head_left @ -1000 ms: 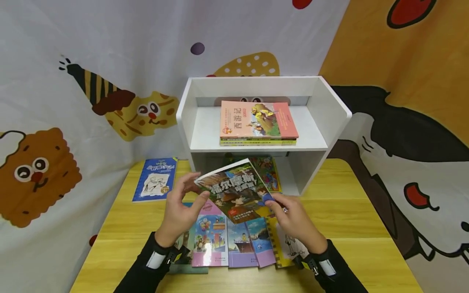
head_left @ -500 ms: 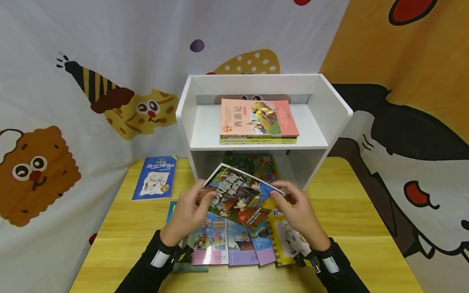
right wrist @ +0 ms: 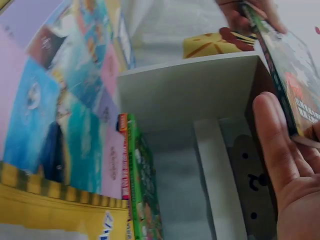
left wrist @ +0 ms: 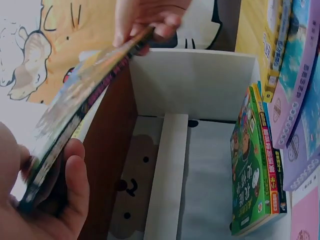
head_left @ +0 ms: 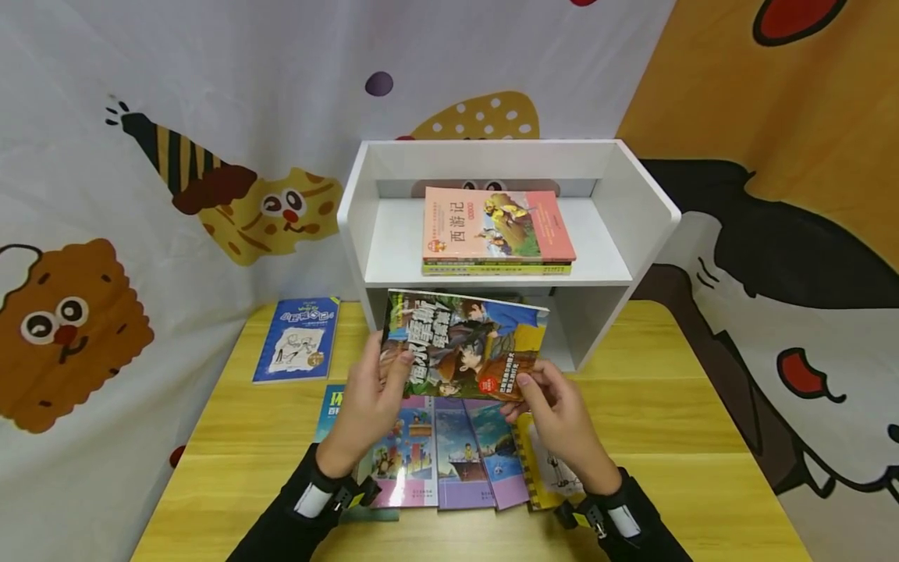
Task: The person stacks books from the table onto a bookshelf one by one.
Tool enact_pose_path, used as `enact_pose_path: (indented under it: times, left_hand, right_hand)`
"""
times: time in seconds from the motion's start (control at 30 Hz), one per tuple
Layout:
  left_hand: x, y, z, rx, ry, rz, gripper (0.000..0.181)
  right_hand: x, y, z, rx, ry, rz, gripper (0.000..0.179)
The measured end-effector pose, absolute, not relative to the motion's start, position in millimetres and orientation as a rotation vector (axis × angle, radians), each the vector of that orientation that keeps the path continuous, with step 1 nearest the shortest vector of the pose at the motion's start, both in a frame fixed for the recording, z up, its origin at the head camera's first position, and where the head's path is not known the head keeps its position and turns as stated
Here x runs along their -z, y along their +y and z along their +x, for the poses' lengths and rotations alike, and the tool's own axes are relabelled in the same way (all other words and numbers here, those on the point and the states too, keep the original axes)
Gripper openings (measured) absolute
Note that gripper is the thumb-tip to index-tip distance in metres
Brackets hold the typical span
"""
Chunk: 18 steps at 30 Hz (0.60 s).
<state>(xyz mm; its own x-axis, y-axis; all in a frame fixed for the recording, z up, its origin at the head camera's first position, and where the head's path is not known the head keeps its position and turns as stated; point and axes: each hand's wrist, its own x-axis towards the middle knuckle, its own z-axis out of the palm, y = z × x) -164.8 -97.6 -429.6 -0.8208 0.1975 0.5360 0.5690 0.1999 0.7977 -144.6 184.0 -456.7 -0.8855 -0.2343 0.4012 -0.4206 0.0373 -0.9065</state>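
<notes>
Both hands hold a paperback book with a dark illustrated cover and large white title letters (head_left: 463,343) in front of the shelf. My left hand (head_left: 367,410) grips its left edge, thumb on the cover. At the lower right corner my right hand (head_left: 562,417) pinches it, thumb in front. The left wrist view has the book's spine (left wrist: 80,112) running from the left hand (left wrist: 65,200) up to the right hand. A white two-tier shelf (head_left: 611,273) stands behind; on its upper tier lies a small stack topped by a pink-red book (head_left: 499,225).
On the lower tier is a stack with a green book (left wrist: 250,175), mostly hidden behind the held book in the head view. Several pink-edged and purple books (head_left: 460,468) and a yellow-bordered book (head_left: 551,468) lie on the wooden table (head_left: 674,437). A blue book (head_left: 298,340) lies at left.
The held book has turned clockwise from a steep slant to nearly level and risen toward the shelf's lower opening. My right hand's grip has shifted to the book's lower right corner.
</notes>
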Motion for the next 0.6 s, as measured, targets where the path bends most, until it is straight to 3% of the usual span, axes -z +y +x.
enact_pose_path:
  times: [0.2, 0.33, 0.6]
  left_hand:
    - [411, -95, -153, 1.688, -2.278, -0.688, 0.089]
    - [408, -98, -151, 1.667, -2.365, -0.738, 0.116]
    - [402, -103, -156, 1.784, -2.408, -0.804, 0.121]
  right_hand:
    - [445, 190, -144, -2.024, -2.059, 0.677, 0.022]
    - [437, 194, -144, -2.030, -2.015, 0.698, 0.047]
    - [421, 199, -139, -1.974, -2.170, 0.685, 0.087]
